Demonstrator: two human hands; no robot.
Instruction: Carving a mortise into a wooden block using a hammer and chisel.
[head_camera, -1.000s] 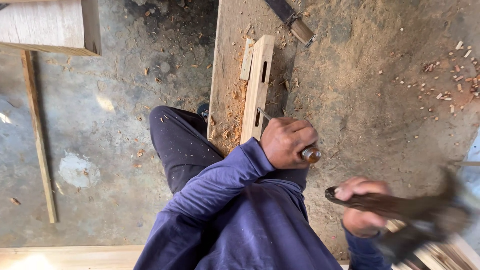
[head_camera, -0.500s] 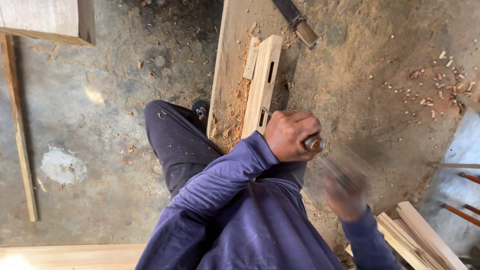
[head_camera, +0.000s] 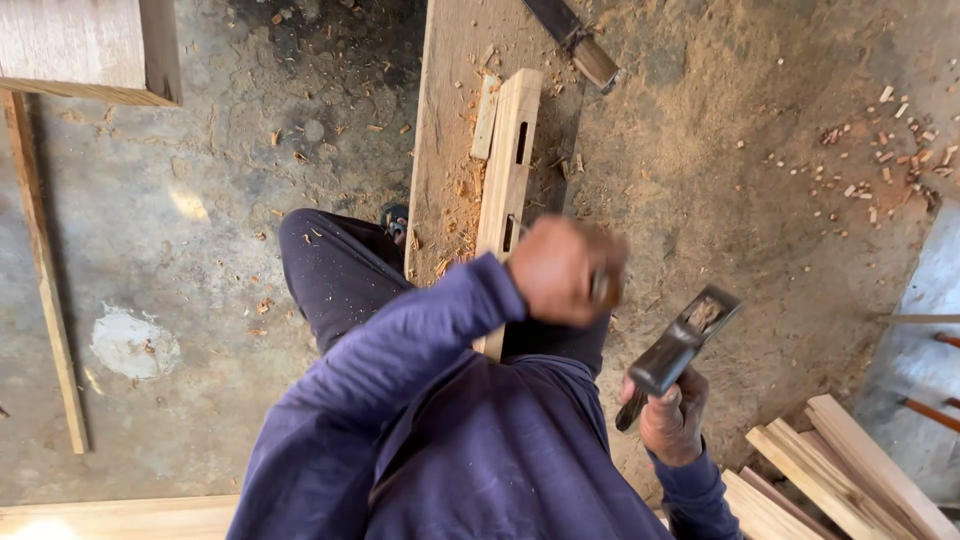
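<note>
Gripping hard on both sides: my right hand (head_camera: 672, 415) is closed round the handle of a hammer (head_camera: 672, 352), whose dark head points up and to the right above the fist. My left hand (head_camera: 562, 268) is a closed fist round a chisel (head_camera: 603, 287); only a blurred bit of its handle shows at the right of the knuckles, so I cannot tell where its blade sits. That fist hangs over the near end of the rail.

From the largest down, I see the floor (head_camera: 200, 200), grey concrete on the left and thick with sawdust on the right. On it lies a wide plank (head_camera: 450, 120), running away from me. My leg (head_camera: 335, 270) in dark cloth rests just left of the plank. A pale rail (head_camera: 510, 150) lies lengthwise on the plank, with two narrow slots cut in its side face; its near end runs under my left hand and sleeve. A short offcut (head_camera: 485, 118) lies touching the rail's left side near the far end. Chips and shavings are heaped along the plank beside the rail.

At the top a saw (head_camera: 575, 40) lies slanted across the plank's far end. A thin lath (head_camera: 45, 270) lies on the floor far left, below a box (head_camera: 90, 50) in the corner. Stacked boards (head_camera: 840, 470) lie at lower right, near my right hand. Wood chips (head_camera: 900, 130) are scattered at upper right.
</note>
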